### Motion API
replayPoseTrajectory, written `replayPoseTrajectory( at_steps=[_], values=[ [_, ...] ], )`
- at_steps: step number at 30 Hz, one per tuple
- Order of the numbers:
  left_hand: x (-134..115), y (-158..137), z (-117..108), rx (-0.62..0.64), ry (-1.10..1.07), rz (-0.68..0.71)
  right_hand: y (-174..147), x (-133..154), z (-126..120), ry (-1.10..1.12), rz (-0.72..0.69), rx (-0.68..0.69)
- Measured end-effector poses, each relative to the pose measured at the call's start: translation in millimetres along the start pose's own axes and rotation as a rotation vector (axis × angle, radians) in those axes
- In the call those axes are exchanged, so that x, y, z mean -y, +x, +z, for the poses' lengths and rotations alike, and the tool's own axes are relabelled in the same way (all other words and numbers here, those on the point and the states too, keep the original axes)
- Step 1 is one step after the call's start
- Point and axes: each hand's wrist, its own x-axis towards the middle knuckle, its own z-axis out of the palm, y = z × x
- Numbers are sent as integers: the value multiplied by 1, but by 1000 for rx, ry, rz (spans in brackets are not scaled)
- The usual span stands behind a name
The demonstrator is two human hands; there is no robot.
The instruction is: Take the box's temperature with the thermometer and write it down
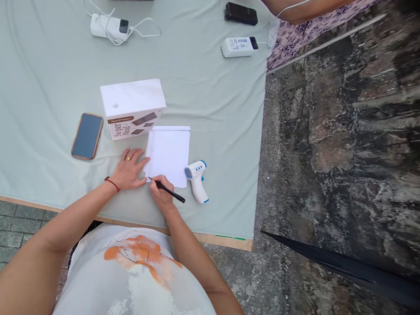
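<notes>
My right hand [161, 192] grips a black pen [171, 192], its tip at the lower left corner of a white notepad [170, 153]. Small handwriting runs in a narrow band along the pad's left side; the rest of the page looks blank. My left hand [130, 169], with a ring and a red bracelet, lies flat with fingers spread, its fingertips on the pad's left edge. Just right of the pad lies a white and blue infrared thermometer [197, 180]. Behind my left hand stands a white NutriMotion box [133, 107], touching or nearly touching the pad's top left.
A smartphone [87, 135] lies left of the box on the cloth-covered table [223, 131]. Farther back are a white device with a cable [110, 27], a black device [241, 14] and a white power bank [239, 46]. Another person's arm [298, 9] shows at the top right.
</notes>
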Motion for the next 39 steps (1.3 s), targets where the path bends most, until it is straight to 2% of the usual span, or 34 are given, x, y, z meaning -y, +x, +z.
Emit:
replayPoseTrajectory(
  at_steps=[13,22,39],
  values=[
    [-1,1,-2,32,-27,-21,-1,-1,0,0,15,-9],
    [0,0,-1,21,-17,-13,-4,-4,0,11,100,-1],
    [0,1,-1,21,-23,-10,-3,-3,0,1,88,5]
  ],
)
